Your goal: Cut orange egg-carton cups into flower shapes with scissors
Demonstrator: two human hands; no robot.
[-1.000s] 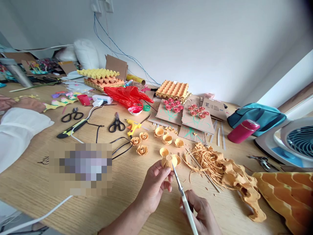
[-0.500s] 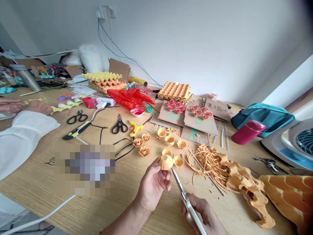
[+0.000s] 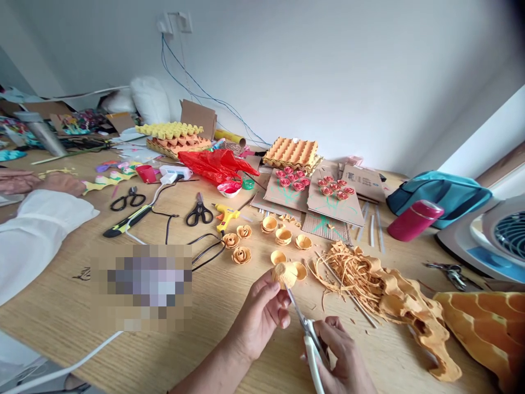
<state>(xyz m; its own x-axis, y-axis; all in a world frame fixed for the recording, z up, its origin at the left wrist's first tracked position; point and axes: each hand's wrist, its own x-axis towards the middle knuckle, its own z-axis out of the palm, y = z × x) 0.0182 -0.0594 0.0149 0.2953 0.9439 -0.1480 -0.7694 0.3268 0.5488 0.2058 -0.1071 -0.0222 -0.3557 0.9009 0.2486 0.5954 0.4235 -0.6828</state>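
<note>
Between the thumb and fingers of my left hand [image 3: 264,303] is an orange egg-carton cup [image 3: 284,274], its rounded base towards me. My right hand [image 3: 340,350] is closed around white-handled scissors [image 3: 312,350]. The scissor handles are spread, and the blade tips meet the cup's lower edge. Just beyond lie more cut cups, among them one cup [image 3: 303,242] on the table. Several rolled orange carton roses [image 3: 241,255] sit to the left of them. A heap of thin carton trimmings [image 3: 348,273] lies to the right.
A yellow glue gun [image 3: 225,216] and black scissors [image 3: 199,210] lie beyond my left hand. Cardboard with red roses [image 3: 334,191] is at the back. A red bottle [image 3: 415,220] and a fan [image 3: 484,230] stand right. Another person's sleeve [image 3: 41,235] reaches in at left.
My left hand has moved slightly right with the cup, which is turned a little. The scissor handles have spread apart, and the blades now reach the cup's edge.
</note>
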